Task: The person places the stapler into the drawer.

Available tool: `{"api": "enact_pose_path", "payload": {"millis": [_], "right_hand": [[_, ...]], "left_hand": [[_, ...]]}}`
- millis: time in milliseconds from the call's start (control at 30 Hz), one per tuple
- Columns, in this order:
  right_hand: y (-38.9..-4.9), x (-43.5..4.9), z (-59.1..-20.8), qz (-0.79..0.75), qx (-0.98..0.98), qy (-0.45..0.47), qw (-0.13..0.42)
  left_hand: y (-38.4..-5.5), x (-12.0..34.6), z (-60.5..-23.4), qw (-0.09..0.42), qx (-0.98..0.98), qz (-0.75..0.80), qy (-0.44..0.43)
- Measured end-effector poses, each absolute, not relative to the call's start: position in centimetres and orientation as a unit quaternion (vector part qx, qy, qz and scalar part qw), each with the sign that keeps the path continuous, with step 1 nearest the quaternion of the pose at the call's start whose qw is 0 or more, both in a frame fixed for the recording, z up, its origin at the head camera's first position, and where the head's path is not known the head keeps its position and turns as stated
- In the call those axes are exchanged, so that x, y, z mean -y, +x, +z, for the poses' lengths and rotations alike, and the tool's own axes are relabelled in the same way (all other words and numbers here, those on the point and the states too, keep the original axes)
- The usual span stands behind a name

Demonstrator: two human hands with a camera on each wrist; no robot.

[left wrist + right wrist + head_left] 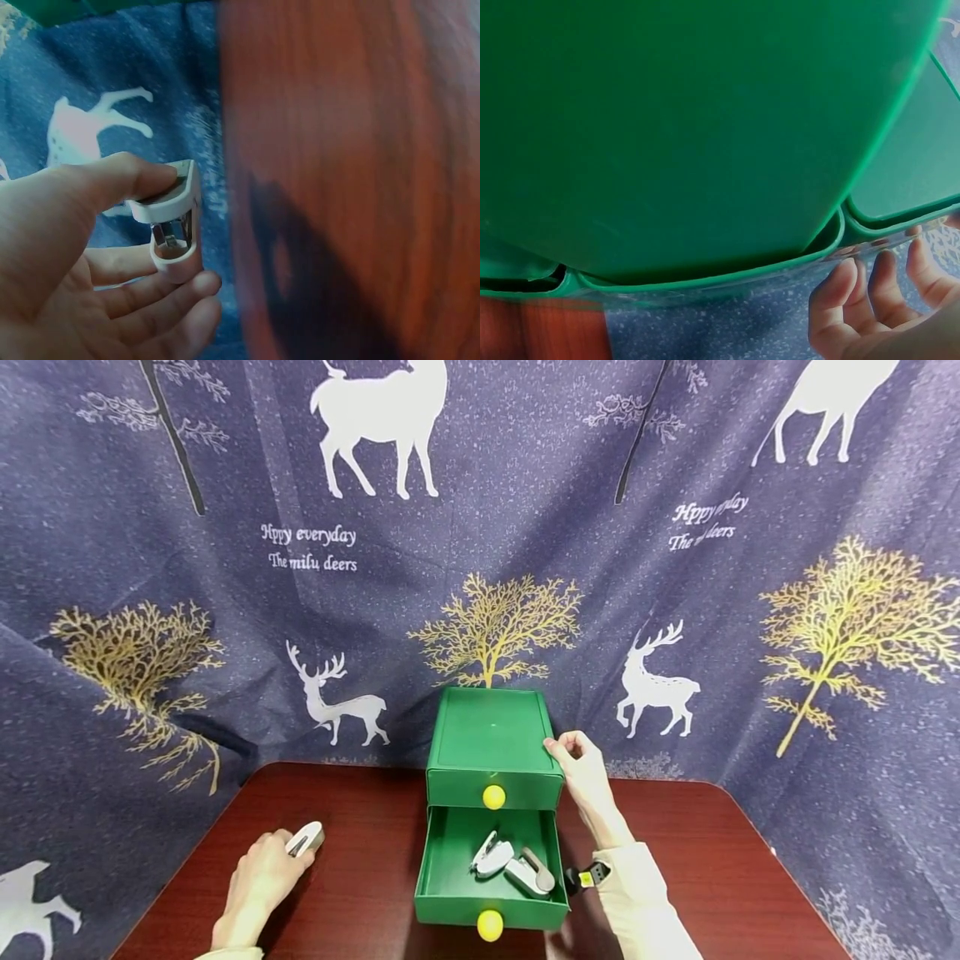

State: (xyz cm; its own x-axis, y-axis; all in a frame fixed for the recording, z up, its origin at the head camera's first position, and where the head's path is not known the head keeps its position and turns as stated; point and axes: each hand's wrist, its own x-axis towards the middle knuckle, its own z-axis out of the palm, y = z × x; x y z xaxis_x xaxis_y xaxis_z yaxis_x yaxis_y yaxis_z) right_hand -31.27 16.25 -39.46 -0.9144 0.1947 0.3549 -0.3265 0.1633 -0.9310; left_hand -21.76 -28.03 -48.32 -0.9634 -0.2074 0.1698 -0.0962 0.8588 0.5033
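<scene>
A small white stapler [174,262] is in my left hand [258,878], over the left part of the table. In the left wrist view the thumb presses on its top, fingers lie beneath, and its mouth gapes. My right hand [588,781] touches the right top edge of a green drawer cabinet [491,731], its fingers loosely bent along the side wall. The cabinet's lower drawer [450,868] is pulled out. Inside lie a white stapler [492,857] and a white-and-grey stapler [531,874], side by side toward the right.
The upper drawer [457,788] is closed and has a yellow knob [493,797]; another yellow knob [490,926] sits on the lower drawer. The cabinet stands on a reddish-brown table [360,860]. Behind it hangs a dark blue cloth [480,527] printed with deer and trees.
</scene>
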Motion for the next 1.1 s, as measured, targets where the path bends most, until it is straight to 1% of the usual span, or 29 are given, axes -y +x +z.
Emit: {"api": "enact_pose_path", "payload": {"millis": [267, 867, 967, 1100], "right_hand": [[-31.3, -16.1, -39.4, 0.643, 0.737, 0.043, 0.203], [-31.4, -16.2, -39.6, 0.644, 0.736, 0.040, 0.203], [-31.3, -16.2, -39.6, 0.645, 0.736, 0.041, 0.203], [-31.3, -16.2, -39.6, 0.644, 0.737, 0.040, 0.201]], "left_hand": [[-21.5, 26.1, -47.2, 0.145, 0.953, -0.260, 0.059], [-20.1, 20.8, -44.3, 0.250, 0.929, -0.273, 0.001], [-19.7, 20.0, -43.8, 0.257, 0.926, -0.277, -0.004], [-19.2, 18.8, -43.0, 0.252, 0.924, -0.287, -0.012]]}}
